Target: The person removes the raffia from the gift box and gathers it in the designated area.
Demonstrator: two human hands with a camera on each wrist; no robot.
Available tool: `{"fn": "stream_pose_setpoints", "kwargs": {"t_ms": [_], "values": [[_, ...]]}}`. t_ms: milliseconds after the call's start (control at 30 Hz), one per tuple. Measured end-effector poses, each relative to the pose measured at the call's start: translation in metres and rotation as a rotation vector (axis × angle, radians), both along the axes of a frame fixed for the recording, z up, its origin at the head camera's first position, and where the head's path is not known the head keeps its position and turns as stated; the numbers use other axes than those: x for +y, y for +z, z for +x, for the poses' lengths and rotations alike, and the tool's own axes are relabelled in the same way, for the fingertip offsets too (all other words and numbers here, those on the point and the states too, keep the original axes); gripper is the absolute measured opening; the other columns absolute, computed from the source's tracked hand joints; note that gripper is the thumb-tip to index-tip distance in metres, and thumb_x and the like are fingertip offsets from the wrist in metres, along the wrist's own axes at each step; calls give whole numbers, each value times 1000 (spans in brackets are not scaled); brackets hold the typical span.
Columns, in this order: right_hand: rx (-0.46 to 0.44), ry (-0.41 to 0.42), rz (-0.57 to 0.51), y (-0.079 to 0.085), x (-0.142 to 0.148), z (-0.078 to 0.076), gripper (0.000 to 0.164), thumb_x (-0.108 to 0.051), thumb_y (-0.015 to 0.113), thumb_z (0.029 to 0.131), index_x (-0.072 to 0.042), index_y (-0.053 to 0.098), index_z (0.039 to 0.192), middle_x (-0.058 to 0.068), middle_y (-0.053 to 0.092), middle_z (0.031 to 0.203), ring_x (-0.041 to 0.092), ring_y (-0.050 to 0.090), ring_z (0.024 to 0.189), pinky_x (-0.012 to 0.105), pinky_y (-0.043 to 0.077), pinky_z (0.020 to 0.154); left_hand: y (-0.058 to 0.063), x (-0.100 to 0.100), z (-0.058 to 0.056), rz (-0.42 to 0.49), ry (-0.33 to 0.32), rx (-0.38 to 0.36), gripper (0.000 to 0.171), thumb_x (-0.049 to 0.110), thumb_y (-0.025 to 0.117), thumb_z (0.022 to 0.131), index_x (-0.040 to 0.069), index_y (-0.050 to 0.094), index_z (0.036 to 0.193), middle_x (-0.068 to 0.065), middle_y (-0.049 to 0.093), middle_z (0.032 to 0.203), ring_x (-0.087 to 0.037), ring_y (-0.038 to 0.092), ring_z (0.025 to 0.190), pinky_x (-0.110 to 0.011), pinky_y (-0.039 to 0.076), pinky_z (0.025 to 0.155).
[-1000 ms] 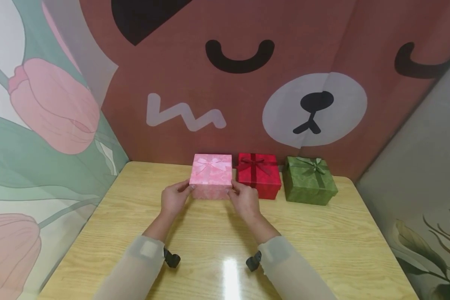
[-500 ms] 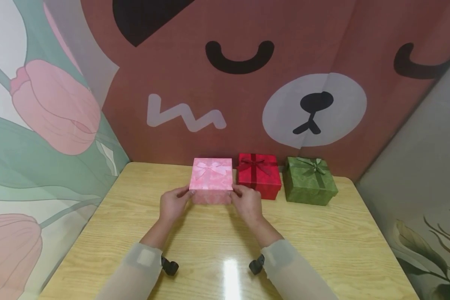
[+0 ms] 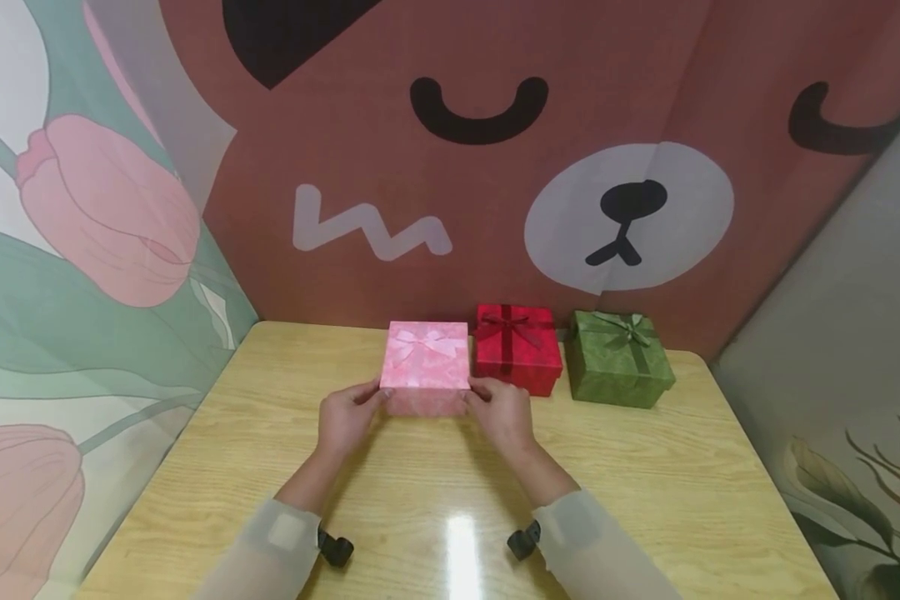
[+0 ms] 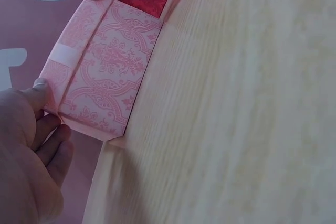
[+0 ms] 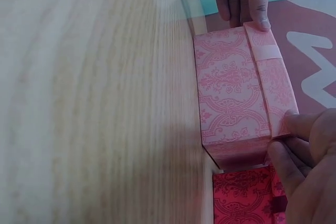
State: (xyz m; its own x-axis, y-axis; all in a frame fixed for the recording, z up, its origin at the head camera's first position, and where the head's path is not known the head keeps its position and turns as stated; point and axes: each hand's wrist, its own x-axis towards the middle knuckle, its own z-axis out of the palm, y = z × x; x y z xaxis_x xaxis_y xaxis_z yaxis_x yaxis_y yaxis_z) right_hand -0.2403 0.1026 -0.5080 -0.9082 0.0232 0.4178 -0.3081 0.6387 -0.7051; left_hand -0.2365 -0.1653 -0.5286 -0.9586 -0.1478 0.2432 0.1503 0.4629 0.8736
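Observation:
A pink gift box [image 3: 424, 367] with a patterned surface and a pale ribbon bow stands on the wooden table between both hands. My left hand [image 3: 345, 418] pinches the lid's left front corner, its thumb on the lid's front face [image 4: 44, 85] and its fingers along the side. At the right front corner my right hand [image 3: 504, 415] pinches the lid in the same way, thumb in front [image 5: 294, 124]. The lid sits on the box. The box's far side is hidden.
A red gift box [image 3: 517, 354] with a dark ribbon stands just right of the pink one. Farther right is a green gift box [image 3: 621, 360]. Behind the table [image 3: 645, 483] hangs a brown bear-print backdrop [image 3: 480, 183].
The pink box has come toward me, away from the backdrop, with both hands holding it. It has also shifted slightly right. The red and green boxes have stayed put.

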Motion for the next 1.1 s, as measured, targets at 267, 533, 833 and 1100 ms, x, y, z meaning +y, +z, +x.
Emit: {"fn": "stream_pose_setpoints", "kwargs": {"t_ms": [267, 533, 833, 1100], "values": [[9, 11, -6, -3, 6, 12, 24, -15, 88, 84, -7, 83, 106, 5, 80, 91, 18, 77, 86, 36, 64, 72, 0, 5, 13, 5, 20, 7, 32, 36, 83, 89, 11, 82, 109, -5, 78, 105, -21, 76, 100, -29, 63, 78], [4, 23, 16, -1, 14, 28, 23, -14, 87, 85, -8, 83, 106, 4, 80, 92, 17, 77, 86, 30, 63, 68, -1, 10, 31, 33, -1, 15, 30, 35, 84, 88, 12, 82, 109, 0, 78, 107, -18, 75, 102, -28, 62, 82], [1, 60, -14, 0, 24, 51, 24, -14, 89, 83, -7, 83, 106, 5, 80, 93, 15, 77, 84, 20, 60, 64, 1, 17, 55, 97, -11, -2, 32, 34, 85, 87, 11, 82, 109, 1, 78, 108, -20, 74, 104, -27, 62, 83], [21, 82, -6, -1, 30, 70, 24, -11, 90, 82, -7, 83, 105, 5, 80, 94, 15, 77, 86, 21, 62, 70, 1, 24, 78, 90, 16, 8, 29, 29, 87, 86, 10, 82, 107, 1, 78, 105, -21, 75, 102, -24, 62, 80]]}}
